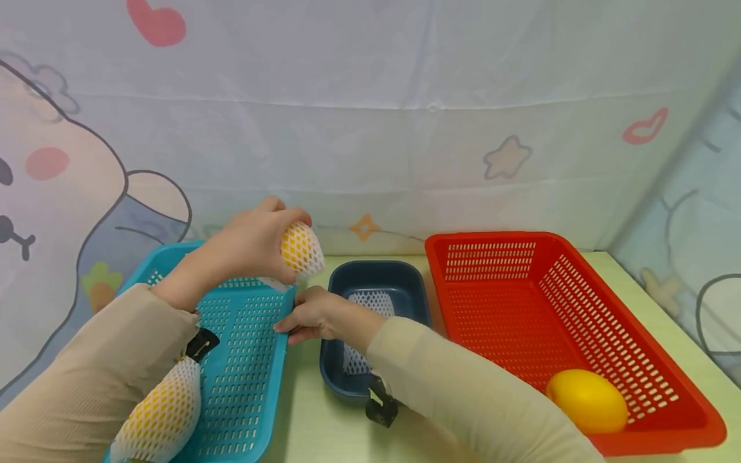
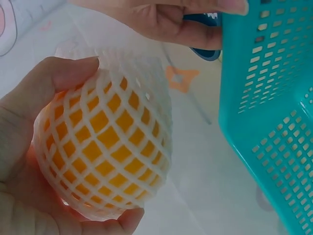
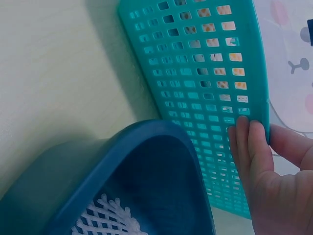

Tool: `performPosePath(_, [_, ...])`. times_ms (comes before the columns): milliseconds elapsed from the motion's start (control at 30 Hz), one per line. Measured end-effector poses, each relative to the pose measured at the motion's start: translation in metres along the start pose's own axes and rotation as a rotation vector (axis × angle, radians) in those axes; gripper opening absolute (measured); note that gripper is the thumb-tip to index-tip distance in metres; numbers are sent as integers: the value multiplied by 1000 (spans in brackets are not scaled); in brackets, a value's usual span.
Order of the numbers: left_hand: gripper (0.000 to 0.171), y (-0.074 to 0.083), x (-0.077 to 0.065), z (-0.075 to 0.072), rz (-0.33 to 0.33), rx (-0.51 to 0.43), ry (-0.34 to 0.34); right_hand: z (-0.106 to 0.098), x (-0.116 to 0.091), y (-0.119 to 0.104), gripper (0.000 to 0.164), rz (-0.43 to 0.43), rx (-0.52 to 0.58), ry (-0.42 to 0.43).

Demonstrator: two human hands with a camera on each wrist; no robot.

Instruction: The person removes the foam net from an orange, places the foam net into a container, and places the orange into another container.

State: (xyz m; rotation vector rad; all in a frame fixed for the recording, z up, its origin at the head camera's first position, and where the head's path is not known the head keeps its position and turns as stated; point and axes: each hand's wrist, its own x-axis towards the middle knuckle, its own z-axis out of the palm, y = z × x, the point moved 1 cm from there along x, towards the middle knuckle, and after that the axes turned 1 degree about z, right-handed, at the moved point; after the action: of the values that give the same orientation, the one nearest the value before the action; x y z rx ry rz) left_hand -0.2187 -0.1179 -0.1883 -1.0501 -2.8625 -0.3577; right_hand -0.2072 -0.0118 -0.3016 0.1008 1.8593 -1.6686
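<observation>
My left hand (image 1: 255,241) grips a yellow fruit (image 2: 105,147) wrapped in a white foam net, held up over the far right corner of the turquoise basket (image 1: 271,386). In the left wrist view the thumb lies along one side of the net and fingers curl round the other. My right hand (image 1: 318,315) pinches that basket's right rim, fingers on the outer wall and thumb over the inner side, as the right wrist view shows. A second netted yellow fruit (image 1: 159,411) lies at the near left of the turquoise basket, partly hidden by my left sleeve.
Between the two baskets stands a dark blue tub (image 1: 405,273) holding white foam netting (image 1: 373,301), partly covered by my right forearm. On the right, a red basket (image 1: 498,315) contains a bare yellow fruit (image 1: 587,402) near its front corner. A patterned cloth (image 1: 370,128) hangs behind the table.
</observation>
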Motion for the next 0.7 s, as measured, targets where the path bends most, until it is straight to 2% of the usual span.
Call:
performPosePath(367, [66, 9, 4, 3, -18, -6, -4, 1, 2, 0, 30, 21, 3, 21])
performPosePath(700, [67, 16, 14, 10, -6, -66, 0, -3, -5, 1, 29, 27, 38, -2])
